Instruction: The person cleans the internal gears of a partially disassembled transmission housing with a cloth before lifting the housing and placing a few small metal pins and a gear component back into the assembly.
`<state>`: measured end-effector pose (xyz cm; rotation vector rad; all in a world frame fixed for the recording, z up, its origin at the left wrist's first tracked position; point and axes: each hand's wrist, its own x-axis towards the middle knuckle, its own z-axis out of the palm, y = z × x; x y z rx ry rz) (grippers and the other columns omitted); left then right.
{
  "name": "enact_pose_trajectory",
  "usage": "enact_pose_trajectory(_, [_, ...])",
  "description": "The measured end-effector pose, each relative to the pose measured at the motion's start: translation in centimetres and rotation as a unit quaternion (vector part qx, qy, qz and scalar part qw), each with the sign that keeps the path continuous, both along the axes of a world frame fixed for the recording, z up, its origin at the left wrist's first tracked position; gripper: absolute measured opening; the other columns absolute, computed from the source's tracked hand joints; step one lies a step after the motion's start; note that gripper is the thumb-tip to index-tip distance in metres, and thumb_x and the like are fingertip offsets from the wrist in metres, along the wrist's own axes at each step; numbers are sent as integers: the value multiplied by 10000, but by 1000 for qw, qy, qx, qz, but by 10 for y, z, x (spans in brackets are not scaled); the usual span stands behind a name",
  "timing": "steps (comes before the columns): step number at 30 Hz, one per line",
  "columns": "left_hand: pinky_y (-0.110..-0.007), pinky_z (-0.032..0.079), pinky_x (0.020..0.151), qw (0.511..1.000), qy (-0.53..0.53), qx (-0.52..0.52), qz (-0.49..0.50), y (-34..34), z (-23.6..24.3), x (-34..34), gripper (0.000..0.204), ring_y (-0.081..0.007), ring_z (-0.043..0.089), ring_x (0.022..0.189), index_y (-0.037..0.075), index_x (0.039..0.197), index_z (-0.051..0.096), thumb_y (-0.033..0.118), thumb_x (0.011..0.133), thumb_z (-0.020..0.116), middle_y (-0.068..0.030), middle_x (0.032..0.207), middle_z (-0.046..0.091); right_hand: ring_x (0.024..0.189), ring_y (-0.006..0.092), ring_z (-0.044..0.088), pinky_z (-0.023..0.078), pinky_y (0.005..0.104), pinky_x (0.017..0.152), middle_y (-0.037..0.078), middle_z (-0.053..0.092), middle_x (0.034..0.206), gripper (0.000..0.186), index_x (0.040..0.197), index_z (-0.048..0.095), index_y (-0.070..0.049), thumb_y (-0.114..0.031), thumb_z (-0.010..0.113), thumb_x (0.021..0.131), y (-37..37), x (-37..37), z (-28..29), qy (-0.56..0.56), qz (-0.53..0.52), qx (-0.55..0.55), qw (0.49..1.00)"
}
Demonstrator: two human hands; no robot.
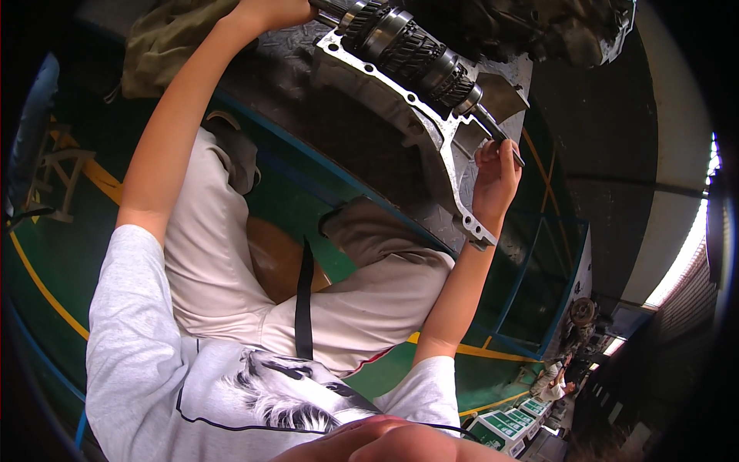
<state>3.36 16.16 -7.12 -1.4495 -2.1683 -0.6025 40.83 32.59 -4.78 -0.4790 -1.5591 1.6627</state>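
A steel gear shaft [412, 58] with several toothed gears lies slantwise over an open metal gearbox housing [443, 127]. My left hand [279, 11] grips the shaft's upper left end; the top of the picture cuts off part of that hand. At the shaft's thin lower right end, my right hand [496, 177] closes its fingers around the bare rod. My right wrist passes beside the housing's pale, bolt-holed flange. How the shaft's underside meets the housing is hidden.
A dark, greasy metal casing [550, 31] stands behind the housing on the blue-edged workbench [308, 142]. Khaki cloth [173, 50] lies at the upper left. Below the bench are my legs and a round brown stool [273, 254]. Another person [552, 383] is far off at the lower right.
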Motion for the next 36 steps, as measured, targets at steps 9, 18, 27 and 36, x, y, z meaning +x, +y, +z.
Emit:
enact_pose_trajectory(9, [-438,461,593,994,49,99,-12,3,-12,4,156,-320,614,617,97,566,591,243,612,623,-123,609,607,620,117,431,338,281,600,14,472,658,236,779,523,-71,-231,564,948,-4,-2,7,-21,-43,-17,999])
enact_pose_trajectory(18, [-427,444,620,979,68,186,-45,2,-9,16,173,-312,598,640,99,614,573,252,620,654,-105,620,591,556,96,465,341,251,548,6,514,594,277,764,615,-44,-284,647,899,-11,-9,13,-56,-134,-68,987])
enact_pose_trajectory(27, [-440,522,672,972,-65,-224,24,1,41,2,202,-359,665,753,51,699,701,217,635,607,-188,750,673,592,89,501,366,227,547,25,582,701,168,938,638,-22,-177,676,884,-1,-8,0,11,-72,-45,996])
enact_pose_trajectory(36, [-412,502,713,997,62,48,9,7,-23,1,203,-308,640,780,84,864,677,174,685,706,-114,791,666,590,75,472,343,218,545,4,549,678,160,869,639,-28,-183,680,881,-6,-3,10,-1,-87,-45,995])
